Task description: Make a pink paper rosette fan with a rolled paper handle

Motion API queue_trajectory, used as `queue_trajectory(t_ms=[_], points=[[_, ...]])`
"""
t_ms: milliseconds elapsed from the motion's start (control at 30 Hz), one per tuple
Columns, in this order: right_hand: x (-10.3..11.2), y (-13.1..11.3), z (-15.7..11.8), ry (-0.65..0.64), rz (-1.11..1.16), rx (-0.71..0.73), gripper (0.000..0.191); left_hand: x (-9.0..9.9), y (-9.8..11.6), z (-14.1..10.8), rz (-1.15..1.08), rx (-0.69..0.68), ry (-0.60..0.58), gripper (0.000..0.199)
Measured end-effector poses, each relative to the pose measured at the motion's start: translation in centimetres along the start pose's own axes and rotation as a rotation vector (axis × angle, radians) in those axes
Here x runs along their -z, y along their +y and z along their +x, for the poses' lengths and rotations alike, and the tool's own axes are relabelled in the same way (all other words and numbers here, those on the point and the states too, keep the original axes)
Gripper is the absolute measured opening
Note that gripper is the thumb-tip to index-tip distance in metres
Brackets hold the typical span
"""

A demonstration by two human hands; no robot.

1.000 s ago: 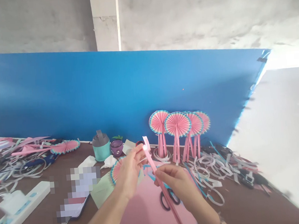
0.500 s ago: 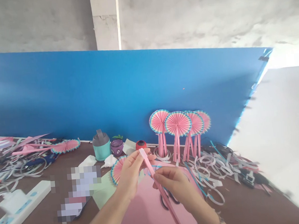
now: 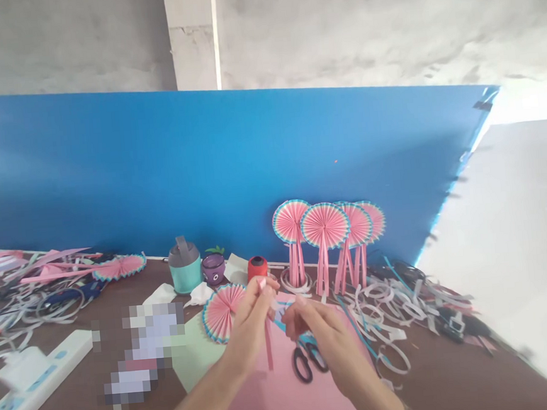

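My left hand [image 3: 251, 320] pinches a pink paper strip [image 3: 269, 347], whose lower end hangs below the fingers. Just to its right is my right hand [image 3: 318, 328], thumb and fingers curled together; whether anything small is between them is hidden. Under both hands lies a large pink paper sheet [image 3: 289, 399]. Scissors [image 3: 302, 364] with black handles rest on it, partly covered by my right hand. A round pleated pink paper fan [image 3: 221, 313] with a blue edge lies behind my left hand, on a pale green sheet [image 3: 188, 351].
Several pink fans [image 3: 325, 226] on paper strips stand against the blue panel [image 3: 204, 172]. Curled paper strips [image 3: 380, 304] are heaped at right. A teal cup [image 3: 186, 272], a purple pot [image 3: 213, 270] and a red object [image 3: 257, 267] stand behind. At left is a power strip [image 3: 54, 374].
My right hand has let go of the pink strip and moved slightly away. The strip now hangs more upright from my left hand, and more of the scissors shows.
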State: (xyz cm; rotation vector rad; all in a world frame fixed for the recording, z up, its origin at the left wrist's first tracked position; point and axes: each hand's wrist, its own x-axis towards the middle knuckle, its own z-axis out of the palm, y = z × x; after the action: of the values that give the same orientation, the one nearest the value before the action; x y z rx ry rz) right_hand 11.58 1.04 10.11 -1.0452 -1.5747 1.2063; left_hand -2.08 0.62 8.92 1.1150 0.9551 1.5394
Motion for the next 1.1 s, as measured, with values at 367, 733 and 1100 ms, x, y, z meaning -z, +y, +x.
queue_trajectory(t_ms=[367, 733, 1100], points=[[-0.5, -0.9, -0.5, -0.069, 0.07, -0.234, 0.027, -0.3, 0.1, -0.6, 0.058, 0.012, -0.029, 0.037], [-0.9, 0.3, -0.4, -0.012, -0.061, -0.099, 0.031, -0.7, 1.0, -1.0, -0.196, 0.108, -0.093, 0.029], [-1.2, 1.2, -0.3, -0.057, -0.01, -0.066, 0.026, -0.4, 1.4, -1.1, -0.327, 0.13, -0.127, 0.031]])
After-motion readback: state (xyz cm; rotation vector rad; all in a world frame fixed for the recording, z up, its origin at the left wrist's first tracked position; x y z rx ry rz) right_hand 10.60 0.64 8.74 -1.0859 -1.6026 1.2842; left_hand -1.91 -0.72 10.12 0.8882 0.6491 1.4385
